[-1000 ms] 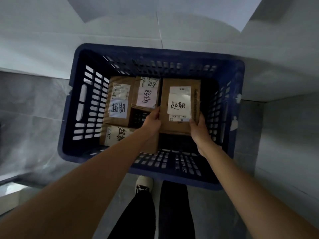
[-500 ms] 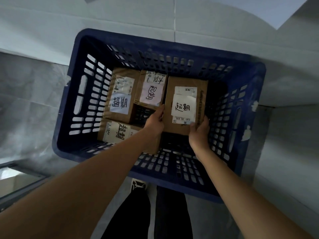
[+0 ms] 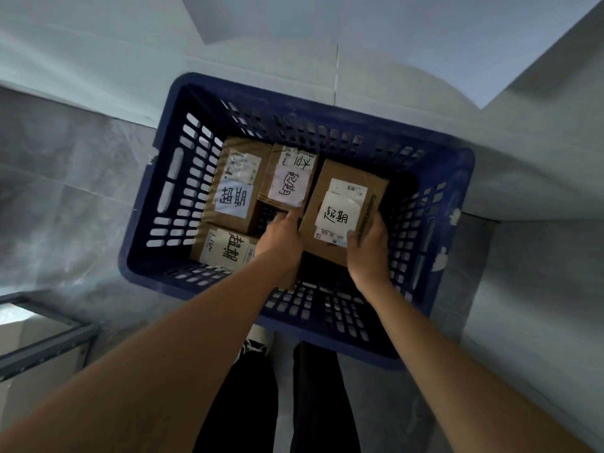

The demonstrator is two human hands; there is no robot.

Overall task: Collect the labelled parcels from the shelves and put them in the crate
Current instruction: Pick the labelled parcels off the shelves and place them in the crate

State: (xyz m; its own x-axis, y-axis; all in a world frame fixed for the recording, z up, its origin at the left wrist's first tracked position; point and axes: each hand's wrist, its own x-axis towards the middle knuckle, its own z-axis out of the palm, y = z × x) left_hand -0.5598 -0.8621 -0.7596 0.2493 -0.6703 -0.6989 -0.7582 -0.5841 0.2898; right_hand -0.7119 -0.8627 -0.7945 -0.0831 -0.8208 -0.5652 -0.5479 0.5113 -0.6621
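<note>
Both hands grip held parcel (image 3: 343, 210) inside crate (image 3: 457, 197): left hand (image 3: 282, 237) fingers curled on its left edge, right hand (image 3: 367, 250) fingers pinching its right edge. Lower level into bare gap beneath fingers, then release. Crate holds three more labelled parcels (image 3: 233, 188) left of fingers.

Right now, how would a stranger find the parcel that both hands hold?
Look into the blue crate. Of four brown parcels, it is the rightmost parcel, gripped by the left hand and right hand. Only it is tilted and has empty floor on its right.
</note>
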